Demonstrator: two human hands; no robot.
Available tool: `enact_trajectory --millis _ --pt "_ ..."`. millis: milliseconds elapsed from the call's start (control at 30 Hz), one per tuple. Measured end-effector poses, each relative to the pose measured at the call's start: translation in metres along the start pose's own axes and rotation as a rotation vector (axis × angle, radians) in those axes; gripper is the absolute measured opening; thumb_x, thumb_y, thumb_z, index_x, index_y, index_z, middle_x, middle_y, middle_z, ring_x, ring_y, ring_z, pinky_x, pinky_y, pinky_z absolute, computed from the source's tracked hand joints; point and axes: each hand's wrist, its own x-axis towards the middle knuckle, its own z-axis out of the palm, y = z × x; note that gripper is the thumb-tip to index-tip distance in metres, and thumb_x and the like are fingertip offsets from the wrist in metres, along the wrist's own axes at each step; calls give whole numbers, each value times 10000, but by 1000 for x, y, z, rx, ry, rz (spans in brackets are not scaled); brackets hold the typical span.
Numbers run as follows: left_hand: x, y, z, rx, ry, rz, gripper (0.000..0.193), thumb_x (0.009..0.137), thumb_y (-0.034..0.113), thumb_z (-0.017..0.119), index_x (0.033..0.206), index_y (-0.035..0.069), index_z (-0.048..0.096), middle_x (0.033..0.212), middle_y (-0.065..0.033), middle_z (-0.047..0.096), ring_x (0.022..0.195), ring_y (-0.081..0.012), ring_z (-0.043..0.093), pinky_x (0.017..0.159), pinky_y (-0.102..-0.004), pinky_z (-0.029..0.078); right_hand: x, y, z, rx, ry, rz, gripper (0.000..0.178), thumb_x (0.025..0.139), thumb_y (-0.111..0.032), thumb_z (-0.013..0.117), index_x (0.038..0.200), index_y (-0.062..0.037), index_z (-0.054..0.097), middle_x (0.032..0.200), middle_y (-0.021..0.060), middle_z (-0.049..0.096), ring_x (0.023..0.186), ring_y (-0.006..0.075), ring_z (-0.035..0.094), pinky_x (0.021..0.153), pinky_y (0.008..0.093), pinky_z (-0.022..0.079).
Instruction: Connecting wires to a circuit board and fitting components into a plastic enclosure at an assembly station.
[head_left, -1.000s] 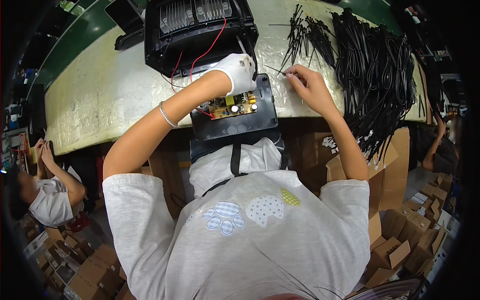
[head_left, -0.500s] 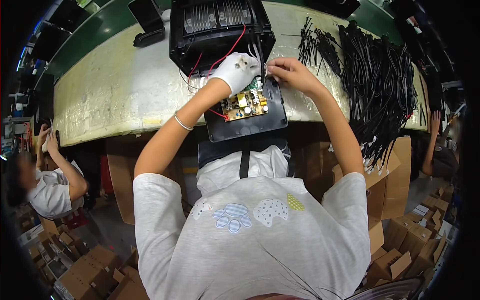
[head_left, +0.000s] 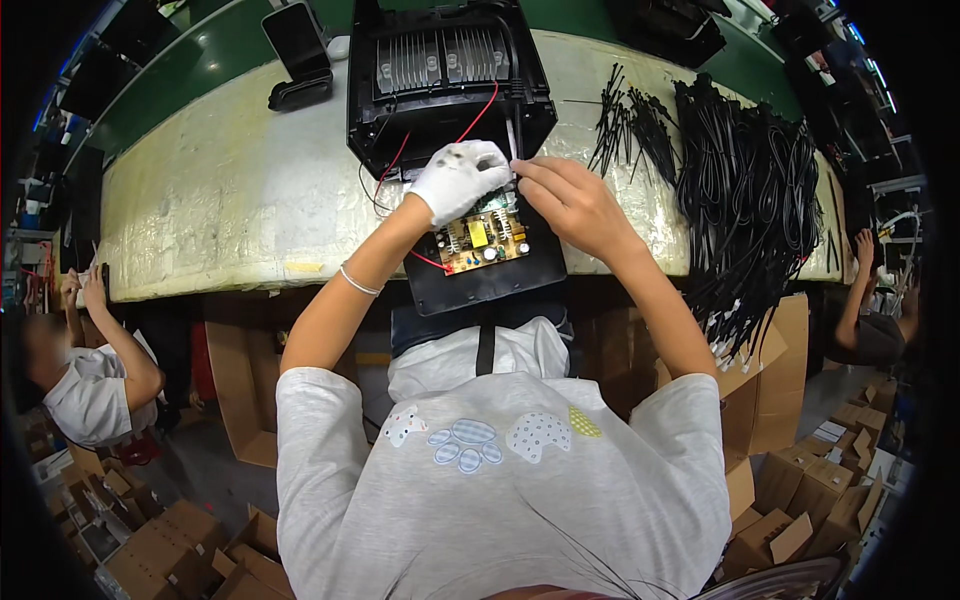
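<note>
My left hand (head_left: 460, 182), in a white glove with stained fingertips, is closed in a pinch above the green-and-tan circuit board (head_left: 482, 252). My bare right hand (head_left: 578, 203) pinches from the other side, its fingertips meeting the left ones. Between them runs the end of a black cable (head_left: 516, 118) with a pale wire beside it; the fingers hide its tip. The board, with a yellow transformer, lies on a flat black panel (head_left: 490, 288) overhanging the table edge. Behind stands an open black housing (head_left: 440, 110) with clear ribbed parts. Red wires (head_left: 480, 108) link housing and board.
A bundle of black cables (head_left: 735, 190) hangs over the front edge at the right, beside loose black cable ties (head_left: 620, 125). A phone on a stand (head_left: 298, 55) stands at the back left. Cardboard boxes (head_left: 240, 370) sit below the table. Other people work at both sides.
Both hands have come slightly nearer to me, and the right wrist has turned so its back faces up more. The whole view has shifted a little; the pinch at the cable continues.
</note>
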Motion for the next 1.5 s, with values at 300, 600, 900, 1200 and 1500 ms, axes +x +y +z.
enact_trajectory --millis 300,600,900,1200,1500 --pt "-9 10 1 -150 84 349 145 892 151 671 911 10 642 1018 -62 622 903 -148 589 809 -277 477 -8 -8 30 32 155 156 206 754 -7 626 957 24 605 1076 153 638 874 296 607 758 373 525" --pt "3 9 25 169 274 622 219 832 -16 620 1028 70 666 926 -84 659 825 -261 656 721 -321 538 -23 -11 32 293 302 615 142 822 46 674 946 25 609 907 140 581 745 276 590 641 341 486" --pt "-11 11 22 640 272 561 398 708 -21 638 1086 103 644 970 -56 663 875 -248 646 724 -345 549 -24 -11 27 410 314 701 83 848 19 672 917 19 625 888 109 586 698 198 571 618 294 465" --pt "-13 9 23 685 286 578 378 712 7 637 1081 92 633 970 -49 657 846 -240 637 700 -347 544 -23 -14 27 455 318 736 70 849 22 668 907 20 630 895 106 587 704 186 574 628 285 467" --pt "-13 17 23 750 346 621 361 708 39 645 1060 120 641 945 -15 654 799 -209 633 648 -331 534 -26 -6 28 380 289 639 92 857 33 657 942 21 622 919 115 582 724 210 594 638 299 488"
